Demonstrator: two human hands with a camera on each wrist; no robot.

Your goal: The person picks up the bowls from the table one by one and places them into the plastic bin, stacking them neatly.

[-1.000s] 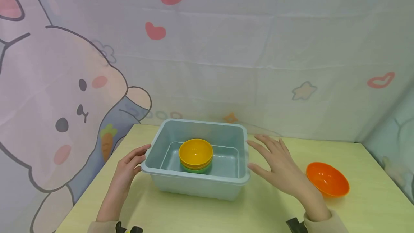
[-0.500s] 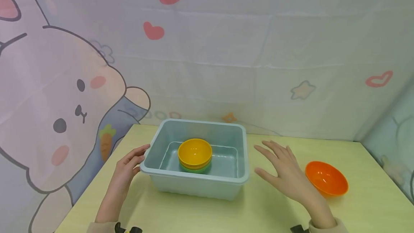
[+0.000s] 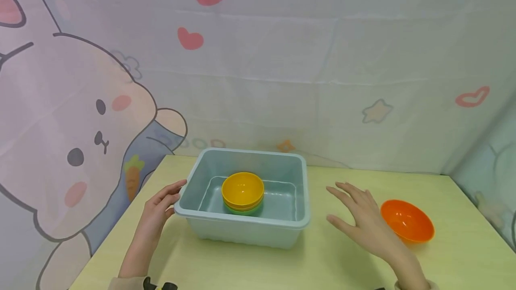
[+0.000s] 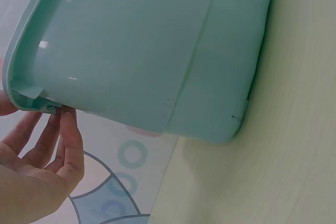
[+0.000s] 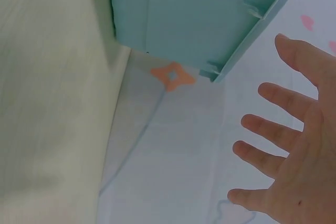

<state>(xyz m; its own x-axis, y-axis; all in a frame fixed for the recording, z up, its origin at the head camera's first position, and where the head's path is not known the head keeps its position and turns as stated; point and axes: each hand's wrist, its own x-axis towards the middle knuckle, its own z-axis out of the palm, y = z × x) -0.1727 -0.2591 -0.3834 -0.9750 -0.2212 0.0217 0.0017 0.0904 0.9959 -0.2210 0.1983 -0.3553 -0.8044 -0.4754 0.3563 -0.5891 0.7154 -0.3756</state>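
Note:
A pale blue-green plastic basin [image 3: 242, 232] stands on the table. Inside it, yellow bowls [image 3: 243, 189] sit stacked on a green bowl [image 3: 246, 211]. My left hand [image 3: 155, 214] touches the outside of the basin's left rim with loosely bent fingers; in the left wrist view its fingertips [image 4: 69, 121] meet the rim's underside. To the right of the basin, my right hand [image 3: 368, 223] hovers above the table, fingers spread and holding nothing. In the right wrist view its fingers [image 5: 273, 132] are apart from the basin. An orange bowl [image 3: 407, 220] lies just beyond that hand, partly hidden by it.
The light yellow table [image 3: 290, 267] runs back to a printed cloth backdrop [image 3: 258, 79] with a cartoon rabbit and hearts. Another cloth [image 3: 500, 191] hangs along the right side.
My right hand has drawn away from the basin's right rim, toward the right and the orange bowl. The left hand stays at the left rim. Basin and bowls keep their places.

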